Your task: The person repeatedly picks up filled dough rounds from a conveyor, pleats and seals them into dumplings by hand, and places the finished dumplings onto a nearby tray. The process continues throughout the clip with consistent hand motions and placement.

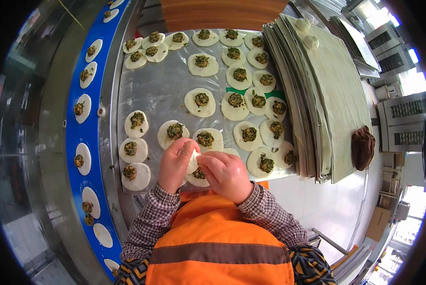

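Left hand (174, 164): we pinch a white, folded dough piece (193, 164).
Right hand (228, 175): we pinch its right edge.
Flat blue belt (88, 132): left.
Small rounded white lumps (311, 42): 2, far right.

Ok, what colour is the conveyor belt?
The conveyor belt is blue, showing best in the head view.

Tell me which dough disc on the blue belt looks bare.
The bare dough disc is second from the picture's bottom on the blue belt; the other discs there each carry a clump of filling.
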